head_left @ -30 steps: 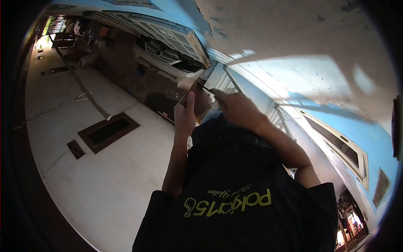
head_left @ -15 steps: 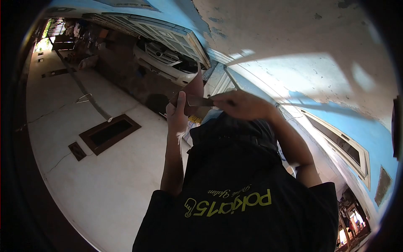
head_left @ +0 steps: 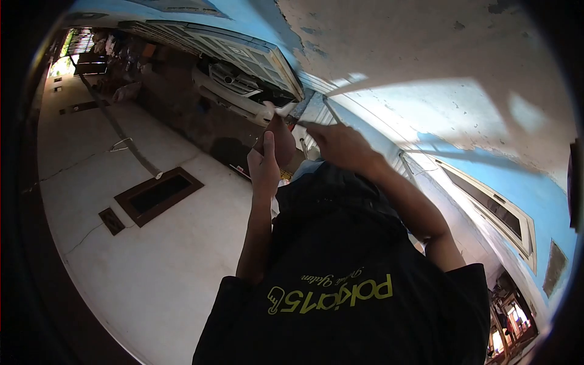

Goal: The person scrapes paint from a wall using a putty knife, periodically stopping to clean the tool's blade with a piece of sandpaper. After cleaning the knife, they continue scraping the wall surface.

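My left hand (head_left: pixel 264 167) is closed around the lower left part of a brown, sheet-like piece (head_left: pixel 281 143), its thumb pointing up along the front. To the right, my right hand (head_left: pixel 345 146) is closed on a thin tool with a dark handle (head_left: pixel 303 125). The tool points left toward the top of the brown piece. A small pale patch shows near the tip, too small to tell what it is. Whether tip and piece touch cannot be made out.
Beyond my hands is the front of a white car (head_left: pixel 228 91) beside an open lattice door (head_left: pixel 255 52). A pale wall with a brown-framed vent (head_left: pixel 159 196) runs along the left. On the right stands a blue and white peeling wall (head_left: pixel 450 109) with a window (head_left: pixel 486 204).
My right hand has moved up and slightly left, carrying the tool from across the brown piece's middle to near its top. My left hand has shifted slightly right.
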The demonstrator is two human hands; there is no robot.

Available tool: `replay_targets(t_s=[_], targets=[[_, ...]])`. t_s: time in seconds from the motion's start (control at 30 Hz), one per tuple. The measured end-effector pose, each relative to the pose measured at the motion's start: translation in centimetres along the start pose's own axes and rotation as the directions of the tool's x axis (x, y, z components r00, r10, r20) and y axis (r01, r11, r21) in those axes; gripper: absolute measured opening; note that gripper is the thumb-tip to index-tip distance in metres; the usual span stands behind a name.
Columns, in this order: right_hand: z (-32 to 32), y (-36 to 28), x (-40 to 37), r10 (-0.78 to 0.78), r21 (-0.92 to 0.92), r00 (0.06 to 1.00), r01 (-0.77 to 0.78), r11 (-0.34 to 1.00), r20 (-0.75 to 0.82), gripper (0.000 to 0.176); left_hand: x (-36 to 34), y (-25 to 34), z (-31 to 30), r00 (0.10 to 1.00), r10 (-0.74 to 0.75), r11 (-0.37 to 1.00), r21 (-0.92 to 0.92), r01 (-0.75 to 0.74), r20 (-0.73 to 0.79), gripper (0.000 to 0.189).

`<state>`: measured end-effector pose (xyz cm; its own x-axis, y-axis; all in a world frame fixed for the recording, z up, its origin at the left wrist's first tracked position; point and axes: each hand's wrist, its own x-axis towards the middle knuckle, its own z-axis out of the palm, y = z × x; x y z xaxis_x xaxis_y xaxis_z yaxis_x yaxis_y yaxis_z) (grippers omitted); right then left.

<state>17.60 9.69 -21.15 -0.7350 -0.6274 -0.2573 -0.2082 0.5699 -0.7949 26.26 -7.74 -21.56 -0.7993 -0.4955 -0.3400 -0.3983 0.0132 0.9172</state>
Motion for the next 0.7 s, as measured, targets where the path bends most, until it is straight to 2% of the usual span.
replay_targets(t_s=[0.07, 0.27, 0.3, 0.4, 0.5, 0.57, 0.6, 0.67, 0.7], targets=[[1.0, -1.5, -1.2, 0.034, -0.059, 0.998, -0.031, 0.998, 0.054, 0.03, 0.1, 0.6, 0.2, 0.999, -0.033, 0.998, -0.045, 0.034, 0.032, 0.047], [1.1, -3.4, -4.0, 0.05, -0.155, 0.974, -0.015, 0.988, 0.219, 0.031, 0.0, -0.1, 0.7, 0.986, -0.03, 0.999, -0.04, 0.024, -0.167, 0.046], [0.9, -3.7, -4.3, 0.06, -0.184, 0.965, -0.012, 0.983, 0.254, 0.031, 0.1, -0.4, 0.5, 0.99, -0.06, 0.996, -0.068, 0.051, -0.129, 0.046], [-0.1, -0.4, -3.3, -0.256, 0.083, 0.963, 0.249, 0.965, 0.079, 0.033, 0.8, -1.6, -1.7, 0.992, -0.124, 0.98, -0.157, 0.119, -0.021, 0.047], [-1.0, 1.2, -1.4, -0.251, 0.315, 0.942, 0.173, 0.933, 0.225, 0.036, 1.0, -2.6, -3.0, 0.987, -0.11, 0.958, -0.253, 0.138, 0.121, 0.045], [-3.4, 1.1, 0.2, -0.03, 0.331, 0.886, -0.142, 0.933, 0.463, 0.04, 0.7, -1.2, -2.5, 0.979, -0.036, 0.937, -0.335, 0.103, 0.201, 0.044], [-4.3, 0.9, 0.8, 0.068, 0.309, 0.814, -0.294, 0.905, 0.577, 0.042, 0.8, -1.2, -2.5, 0.977, -0.021, 0.963, -0.26, 0.076, 0.21, 0.044], [-4.4, 1.1, 1.3, 0.082, 0.268, 0.804, -0.29, 0.919, 0.588, 0.043, 0.7, -1.6, -2.8, 0.975, -0.002, 0.994, -0.103, 0.025, 0.222, 0.043], [-4.0, 1.7, 1.7, 0.083, 0.248, 0.799, -0.281, 0.927, 0.596, 0.042, 0.6, -1.7, -2.6, 0.982, -0.01, 0.993, -0.11, 0.031, 0.19, 0.044]])
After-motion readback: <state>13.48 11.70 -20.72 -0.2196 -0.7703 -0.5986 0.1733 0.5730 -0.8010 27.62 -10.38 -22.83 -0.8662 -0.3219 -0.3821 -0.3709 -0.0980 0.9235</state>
